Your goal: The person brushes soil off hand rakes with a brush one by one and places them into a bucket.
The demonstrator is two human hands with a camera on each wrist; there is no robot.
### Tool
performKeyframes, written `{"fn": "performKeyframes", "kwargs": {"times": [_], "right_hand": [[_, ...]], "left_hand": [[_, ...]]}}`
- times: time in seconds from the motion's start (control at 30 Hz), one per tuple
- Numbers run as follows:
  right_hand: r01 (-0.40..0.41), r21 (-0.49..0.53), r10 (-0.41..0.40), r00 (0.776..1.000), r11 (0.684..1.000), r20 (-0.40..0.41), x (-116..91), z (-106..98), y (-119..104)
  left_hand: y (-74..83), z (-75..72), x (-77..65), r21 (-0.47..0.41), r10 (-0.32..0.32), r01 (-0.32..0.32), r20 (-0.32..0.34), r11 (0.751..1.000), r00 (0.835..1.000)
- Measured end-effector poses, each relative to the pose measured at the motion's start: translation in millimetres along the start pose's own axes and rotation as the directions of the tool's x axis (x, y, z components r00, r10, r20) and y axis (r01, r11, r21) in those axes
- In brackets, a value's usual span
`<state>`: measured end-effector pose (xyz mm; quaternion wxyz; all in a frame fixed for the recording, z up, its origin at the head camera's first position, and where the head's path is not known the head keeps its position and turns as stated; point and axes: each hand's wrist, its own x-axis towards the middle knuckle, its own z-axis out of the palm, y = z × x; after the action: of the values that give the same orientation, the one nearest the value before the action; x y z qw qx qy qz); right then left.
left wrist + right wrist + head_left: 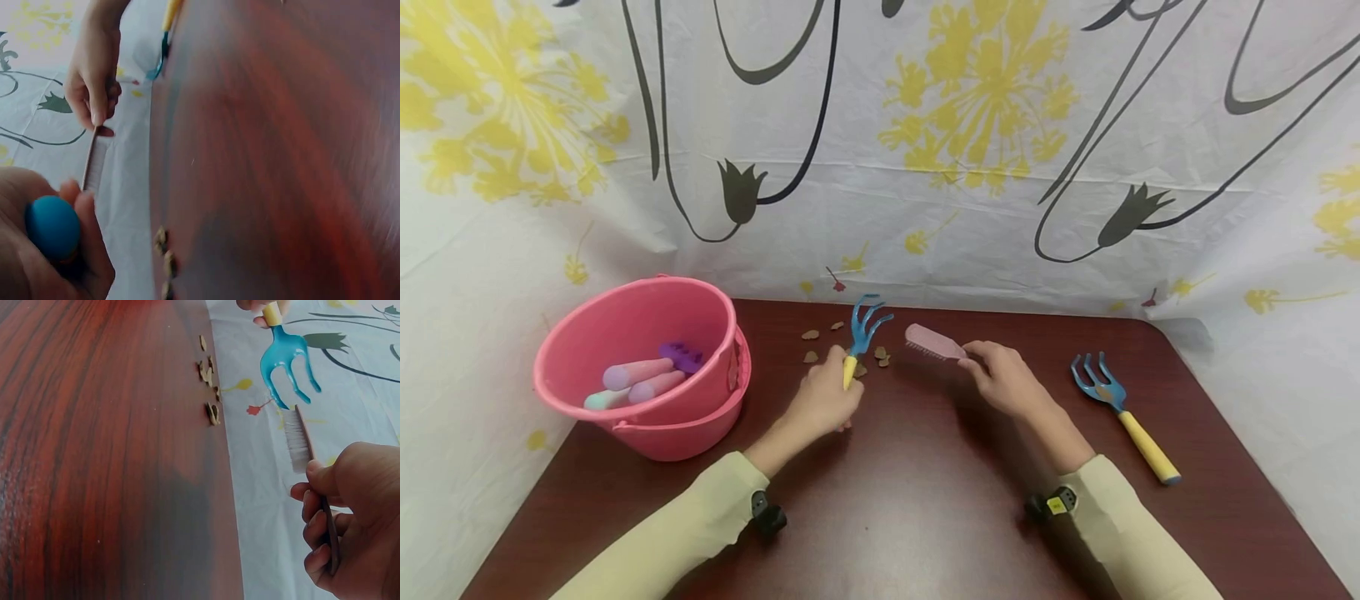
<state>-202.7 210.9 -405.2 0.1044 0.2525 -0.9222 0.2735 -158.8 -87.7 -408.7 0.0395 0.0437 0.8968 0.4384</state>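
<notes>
- Across a dark red tabletop (910, 525), read as a clock face with 12 at the far edge: two bare hands in pale sleeves, each gripping a tool.
- At 10 o'clock, left hand (827, 393): fingers curled round the yellow handle of a blue-tined hand rake (861, 335), tines held up toward 12.
- At 2 o'clock, right hand (1006, 379): holding a pink brush (931, 340) by its handle, bristles downward, head aimed at 10, near the tines but with a gap in the head view.
- Between 10 and 12, close to the far edge: small brown flakes (810, 335), scattered on both sides of the rake; material too small to tell.
- At 3, beyond the right forearm: second hand rake (1150, 447), lying untouched, handle toward 5, a brown speck on its blue head.
- From 9 to 10: tilted upper pink bucket (647, 325) resting in a lower pink bucket (677, 442), with pastel handles (658, 386) and a purple piece (681, 357) inside.
- Likeliest trouble, as a judgement: flakes lost over the far edge, from too long or too brisk a brush stroke toward 12.
- Also possible: bristles snagged on the tines, from bringing both tools together too closely.
- Lesser risks: second hand rake nudged by a rightward swing of the forearm; upper pink bucket tipped by a leftward elbow.
</notes>
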Motion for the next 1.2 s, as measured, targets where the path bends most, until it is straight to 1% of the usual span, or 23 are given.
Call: {"fn": "performKeyframes", "kwargs": {"times": [0.03,0.07,0.1,0.17,0.23,0.33,0.37,0.4,0.47,0.53,0.63,0.7,0.8,0.9,0.97,1.07,1.2], "right_hand": [[-0.004,0.003,0.004,1.0,1.0,-0.002,-0.2,-0.9,0.3],[-0.008,0.006,0.008,1.0,1.0,-0.004,-0.5,-1.7,0.5],[-0.012,0.011,0.012,1.0,1.0,-0.006,-0.8,-2.7,0.6],[-0.023,0.022,0.023,1.0,1.0,-0.007,-1.5,-4.8,0.9],[-0.031,0.034,0.032,0.999,0.999,-0.009,-2.0,-6.4,1.2],[-0.039,0.047,0.04,0.999,0.998,-0.012,-2.0,-7.8,1.3],[-0.039,0.049,0.039,0.999,0.998,-0.013,-1.8,-8.1,1.2],[-0.038,0.051,0.039,0.999,0.998,-0.014,-1.5,-8.3,0.9],[-0.034,0.055,0.035,0.999,0.998,-0.017,-0.9,-8.3,0.2],[-0.028,0.061,0.03,0.999,0.998,-0.022,-0.1,-8.0,-1.0],[-0.023,0.074,0.025,0.999,0.997,-0.031,1.1,-6.9,-3.0],[-0.023,0.083,0.026,0.999,0.996,-0.033,2.0,-6.0,-4.4],[-0.026,0.098,0.029,0.999,0.995,-0.025,4.2,-3.1,-6.3],[-0.032,0.106,0.034,0.999,0.994,-0.015,6.5,-0.8,-7.7],[-0.03,0.108,0.031,0.999,0.994,-0.009,7.6,0.0,-8.8],[-0.021,0.112,0.021,1.0,0.994,-0.002,9.2,0.7,-11.3],[-0.008,0.111,0.007,1.0,0.994,0.012,11.4,2.5,-15.4]], "left_hand": [[0.5,-2.9,0.7,0.087,0.021,-0.02,-0.015,0.996,1.0],[0.7,-5.4,1.4,0.171,0.05,-0.044,-0.029,0.984,0.998],[0.9,-7.4,2.0,0.247,0.074,-0.061,-0.042,0.967,0.996],[1.3,-10.9,2.4,0.38,0.135,-0.101,-0.063,0.919,0.989],[0.6,-12.5,2.4,0.488,0.191,-0.134,-0.068,0.862,0.979],[-1.1,-13.8,0.7,0.614,0.247,-0.163,-0.055,0.773,0.967],[-2.0,-13.6,0.0,0.643,0.258,-0.167,-0.049,0.747,0.965],[-2.7,-13.2,-0.6,0.668,0.262,-0.166,-0.044,0.725,0.964],[-3.1,-12.3,-2.7,0.698,0.262,-0.162,-0.038,0.697,0.964],[-2.7,-10.9,-4.4,0.713,0.256,-0.157,-0.033,0.683,0.966],[-1.4,-8.6,-6.8,0.727,0.245,-0.151,-0.025,0.67,0.969],[-1.2,-6.9,-7.7,0.734,0.243,-0.15,-0.02,0.662,0.97],[-2.2,-5.3,-9.1,0.75,0.236,-0.151,-0.007,0.644,0.972],[-3.9,-4.1,-10.0,0.759,0.222,-0.151,0.009,0.633,0.975],[-4.7,-3.4,-10.5,0.76,0.209,-0.15,0.019,0.632,0.978],[-5.3,-2.6,-11.1,0.763,0.201,-0.146,0.022,0.629,0.979],[-5.3,-1.7,-12.0,0.775,0.199,-0.137,0.015,0.617,0.98]]}}
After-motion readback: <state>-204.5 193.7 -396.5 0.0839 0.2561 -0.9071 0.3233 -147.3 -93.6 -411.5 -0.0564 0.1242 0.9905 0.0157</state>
